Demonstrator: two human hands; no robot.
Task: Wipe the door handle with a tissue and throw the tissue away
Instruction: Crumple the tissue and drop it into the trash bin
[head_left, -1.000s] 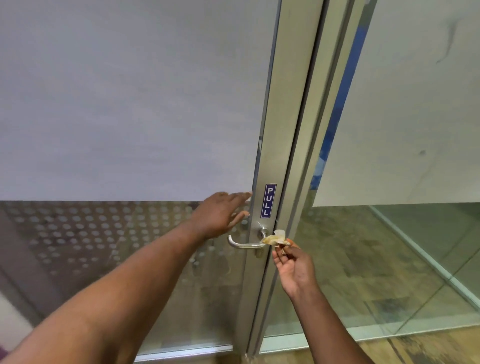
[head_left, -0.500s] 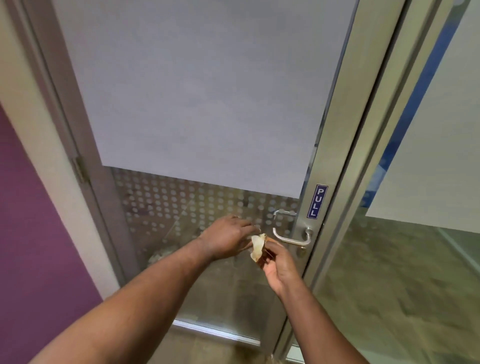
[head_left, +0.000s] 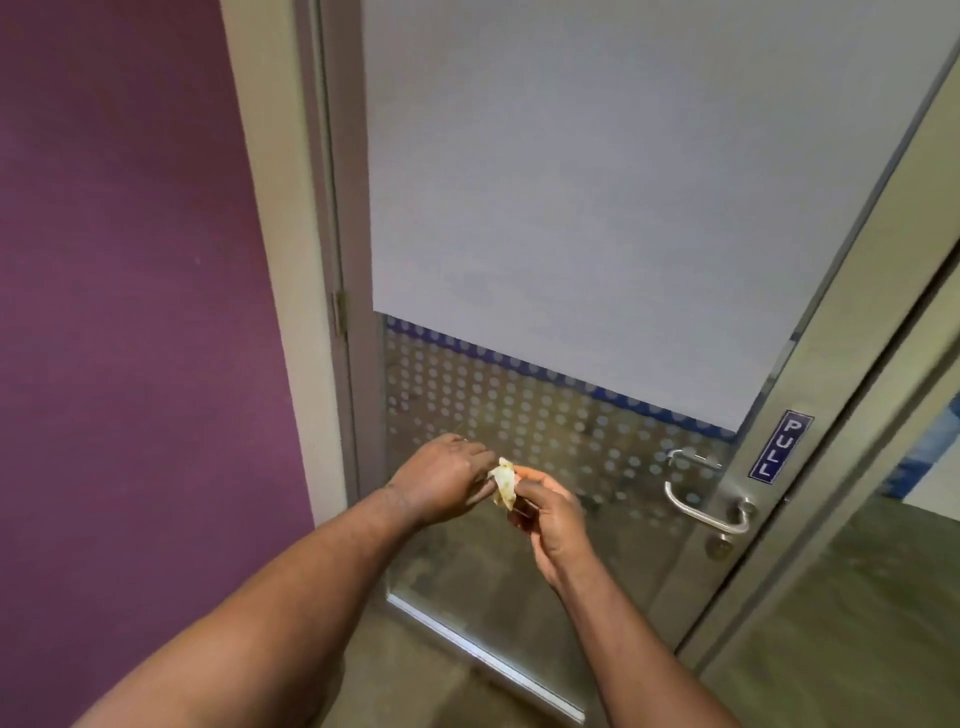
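A small crumpled tissue (head_left: 505, 482), off-white with yellowish stains, is pinched between both hands in front of the glass door. My left hand (head_left: 441, 483) grips its left edge, and my right hand (head_left: 550, 514) grips it from the right with fingertips. The silver lever door handle (head_left: 704, 512) sits on the door's metal stile, well to the right of both hands and untouched.
The glass door (head_left: 597, 208) has a frosted upper panel and a dotted band below. A blue PULL sign (head_left: 779, 446) is above the handle. A purple wall (head_left: 130, 312) stands at the left, and a round lock (head_left: 719, 546) sits under the handle.
My right hand drew the tissue off the handle and leftwards. My left hand came off the glass and joined it on the tissue. The view swung left, bringing in the purple wall.
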